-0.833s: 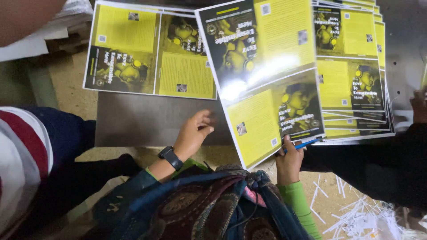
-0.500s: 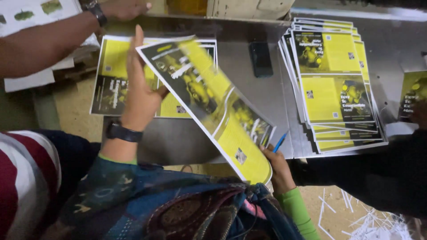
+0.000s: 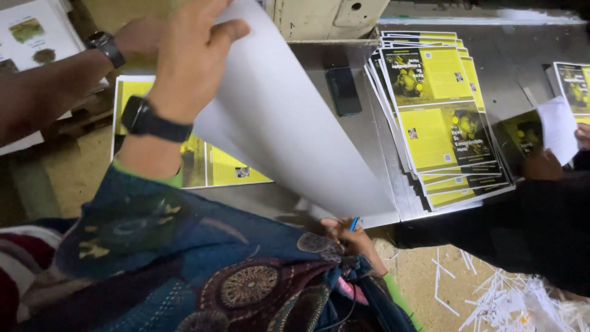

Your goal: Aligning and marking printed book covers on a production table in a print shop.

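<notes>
My left hand (image 3: 187, 52) grips the top edge of the large glossy printed sheet (image 3: 289, 129), now flipped over so its blank white back faces me, lifted off the fanned stack of yellow-and-black printed sheets (image 3: 439, 123) on the grey metal bench (image 3: 362, 132). My right hand (image 3: 347, 237) pinches its lower corner together with a blue pen (image 3: 354, 224).

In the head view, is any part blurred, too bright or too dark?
Head view: the left hand and the white sheet it lifts look slightly soft; the yellow stack is sharp; the dark sleeve at the right loses detail in shadow.
</notes>
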